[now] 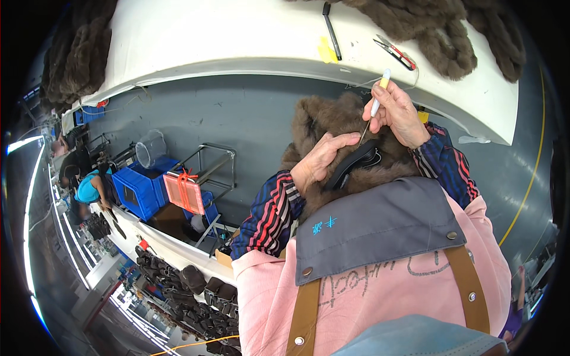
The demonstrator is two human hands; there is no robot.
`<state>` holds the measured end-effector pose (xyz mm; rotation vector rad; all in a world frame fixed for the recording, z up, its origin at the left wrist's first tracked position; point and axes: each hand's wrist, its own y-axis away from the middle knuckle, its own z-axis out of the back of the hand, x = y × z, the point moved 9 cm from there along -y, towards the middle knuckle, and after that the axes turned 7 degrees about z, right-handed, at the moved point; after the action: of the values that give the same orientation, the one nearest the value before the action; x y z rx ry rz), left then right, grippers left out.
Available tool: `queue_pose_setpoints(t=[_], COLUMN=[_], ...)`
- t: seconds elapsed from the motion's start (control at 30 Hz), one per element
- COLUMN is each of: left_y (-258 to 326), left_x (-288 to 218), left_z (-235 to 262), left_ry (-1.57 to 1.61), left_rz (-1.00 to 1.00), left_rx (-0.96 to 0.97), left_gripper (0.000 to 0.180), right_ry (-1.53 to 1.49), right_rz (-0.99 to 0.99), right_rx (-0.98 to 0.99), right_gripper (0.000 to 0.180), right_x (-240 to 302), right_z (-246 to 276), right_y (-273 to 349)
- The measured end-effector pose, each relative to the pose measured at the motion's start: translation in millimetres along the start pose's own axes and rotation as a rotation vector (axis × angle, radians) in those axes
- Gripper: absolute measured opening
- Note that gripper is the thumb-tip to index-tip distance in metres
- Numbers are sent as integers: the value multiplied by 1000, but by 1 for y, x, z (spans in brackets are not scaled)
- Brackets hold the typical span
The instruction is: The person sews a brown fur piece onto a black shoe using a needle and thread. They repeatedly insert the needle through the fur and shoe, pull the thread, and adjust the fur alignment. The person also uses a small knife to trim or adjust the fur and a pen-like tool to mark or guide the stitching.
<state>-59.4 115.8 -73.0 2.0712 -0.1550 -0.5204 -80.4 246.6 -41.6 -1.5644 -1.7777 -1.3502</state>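
Head view: the brown fluffy fur piece (332, 118) with its black curved sole-like part (354, 163) sits at centre frame, off the white table edge (237, 62). The left hand (317, 160) grips the fur closed. The right hand (399, 113) pinches a white-handled pointed tool (377, 98), tip at the seam; work appears unfinished. Open floor lies left.

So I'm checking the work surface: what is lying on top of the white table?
On the white table lie brown fur pieces, a black pen, red-handled snips and a yellow scrap. Whatever lies beneath the fur is covered.
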Motion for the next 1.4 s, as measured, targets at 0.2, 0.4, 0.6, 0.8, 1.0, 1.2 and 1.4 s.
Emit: queue_pose_setpoints(t=[0.2,0.4,0.6,0.8,1.0,1.2,1.4], left_y=[2,15,-8,15,11,-5,-13], left_x=[-8,-20,-1,-18,-15,0,7], left_z=[1,-14,13,-10,-1,-4,12], left_ry=[-137,-101,-200,-120,-64,-54,-108], left_rz=[-111,-202,-134,-158,-193,34,-21], left_rx=[40,81,-14,31,-51,74,-14], left_gripper=[29,29,30,34,31,34,30], right_ry=[36,46,48,59,32,25,37], right_rz=[-5,20,31,30,32,21,17], right_rx=[-10,-12,-1,-11,9,11,10], right_gripper=[21,22,23,19,21,20,20], right_x=[1,3,4,3,3,2,2], right_z=[0,2,2,5,4,4,3], right_y=[0,0,0,1,-1,0,-1])
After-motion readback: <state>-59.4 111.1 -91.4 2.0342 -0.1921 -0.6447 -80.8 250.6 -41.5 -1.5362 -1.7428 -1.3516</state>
